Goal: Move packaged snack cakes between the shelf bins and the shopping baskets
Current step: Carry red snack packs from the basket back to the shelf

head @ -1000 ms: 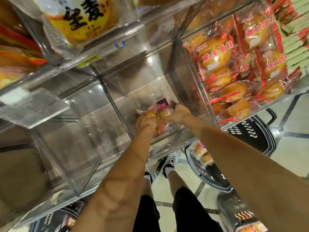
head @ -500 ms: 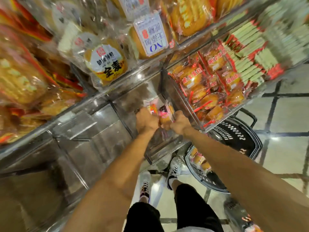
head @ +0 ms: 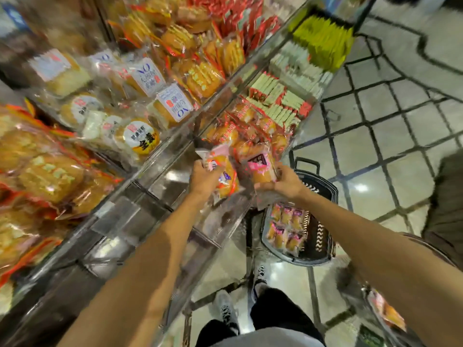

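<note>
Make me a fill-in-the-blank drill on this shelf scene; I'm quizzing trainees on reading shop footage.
1. Each of the two hands, left and right, holds packaged snack ____.
2. The black basket stands on the ____.
3. The cakes in the basket have ____ labels.
4. The clear bin under the hands looks ____.

Missing words: cakes; floor; pink; empty

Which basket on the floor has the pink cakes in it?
The black plastic basket below the right hand. Pink-labelled cake packets lie inside; the other basket, bottom right, holds an orange packet.
</note>
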